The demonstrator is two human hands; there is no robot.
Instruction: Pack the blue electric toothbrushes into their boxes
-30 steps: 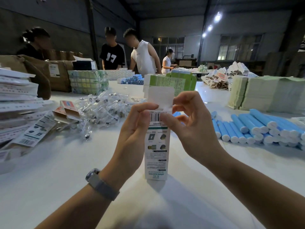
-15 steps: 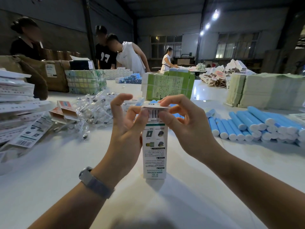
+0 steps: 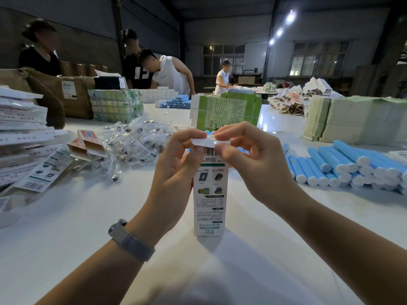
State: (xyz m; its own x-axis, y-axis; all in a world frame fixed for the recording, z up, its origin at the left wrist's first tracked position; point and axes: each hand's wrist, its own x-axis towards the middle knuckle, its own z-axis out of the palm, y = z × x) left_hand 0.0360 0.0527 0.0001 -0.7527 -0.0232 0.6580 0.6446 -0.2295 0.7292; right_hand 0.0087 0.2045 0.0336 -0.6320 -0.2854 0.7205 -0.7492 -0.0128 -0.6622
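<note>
A tall white toothbrush box [image 3: 209, 201] with a barcode and a green band stands upright on the white table [image 3: 66, 227] in front of me. My left hand [image 3: 176, 172] and my right hand [image 3: 255, 164] pinch its top flap from either side, thumbs and fingertips pressing the flap down flat over the opening. What is inside the box is hidden. A pile of blue electric toothbrush handles [image 3: 343, 166] with white ends lies on the table to the right, apart from both hands.
Stacked flat white box blanks [image 3: 22, 128] rise at the left. Clear bags of small parts [image 3: 134, 142] lie behind my left hand. Green printed packs [image 3: 226, 111] and pale stacks [image 3: 352, 119] stand farther back. Several people work at the far side.
The box's top flap, standing up a second ago, has been folded down over the opening. Both hands have closed in on the top edge.
</note>
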